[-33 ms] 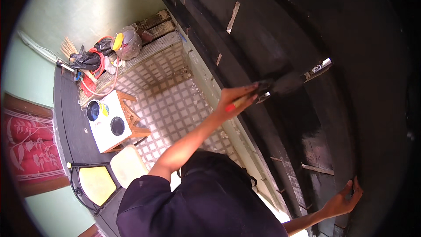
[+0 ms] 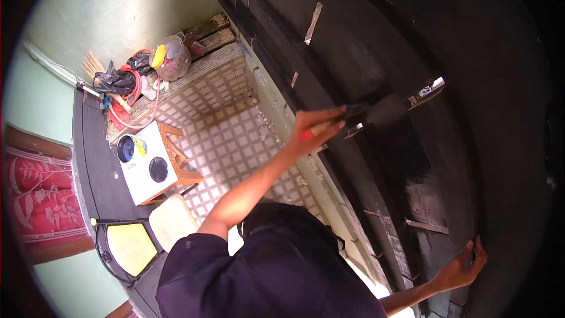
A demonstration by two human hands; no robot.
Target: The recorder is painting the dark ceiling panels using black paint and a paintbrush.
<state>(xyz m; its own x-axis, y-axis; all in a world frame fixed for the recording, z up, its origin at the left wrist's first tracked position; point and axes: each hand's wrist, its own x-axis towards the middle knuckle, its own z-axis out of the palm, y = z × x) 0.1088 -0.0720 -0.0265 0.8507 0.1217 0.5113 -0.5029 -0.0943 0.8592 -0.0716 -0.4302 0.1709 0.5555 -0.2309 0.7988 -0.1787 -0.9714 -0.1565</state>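
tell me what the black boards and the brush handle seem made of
Black boards: probably wood, painted with some sheen; bare brownish patches show. Brush handle: perhaps smooth wood, pale with a red end; plastic is possible.

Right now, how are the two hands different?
The left hand grips a brush with red on its handle; the right hand shows nothing in its grasp. The left hand is near the picture's middle, the right hand low on the right. Both are bare, beside black boards.

No lettering can be read; the label [image 2: 140, 146] on the can [image 2: 133, 149] is too small.
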